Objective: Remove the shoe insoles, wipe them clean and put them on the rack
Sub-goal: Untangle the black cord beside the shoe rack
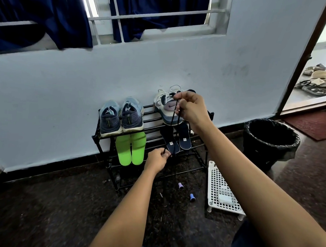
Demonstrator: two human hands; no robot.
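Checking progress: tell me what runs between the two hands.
Head view: a dark shoelace, pinched by right hand and left hand, crossing the navy insoles.

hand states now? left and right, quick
Left hand: pinches the lower end of the dark shoelace.
Right hand: pinches the same shoelace higher up.

The white shoe (165,109) bears a Nike swoosh (170,105) on its side.

A home entryway: shoe rack (203,163), curtained window (154,14), doormat (311,126).
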